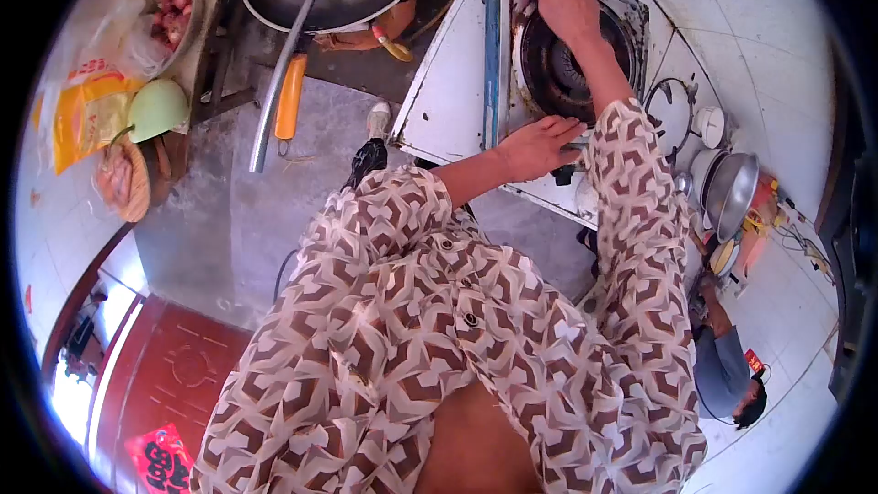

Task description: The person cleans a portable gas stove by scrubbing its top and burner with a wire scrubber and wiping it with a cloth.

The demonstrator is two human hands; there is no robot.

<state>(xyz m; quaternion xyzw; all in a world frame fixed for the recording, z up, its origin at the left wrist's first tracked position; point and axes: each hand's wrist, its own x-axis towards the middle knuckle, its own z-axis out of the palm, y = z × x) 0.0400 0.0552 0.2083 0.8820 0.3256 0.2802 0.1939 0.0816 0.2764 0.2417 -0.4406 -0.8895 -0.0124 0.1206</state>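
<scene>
A gas stove (505, 55) with a blue side panel and a round blackened burner (572, 69) stands on a white-topped counter. My right hand (567, 5) is at the stove's far left corner, its fingers curled down over something dark that I cannot make out. At the near edge of the stove, my left hand (540, 148) lies with its fingers stretched out toward the burner, holding nothing visible.
A large wok (384, 0) with a long metal handle is at the upper left. Further left are a bowl of red-skinned items (172, 14) and a green bowl (158, 110). Metal bowls (732, 190) and another person (722, 366) are at the right.
</scene>
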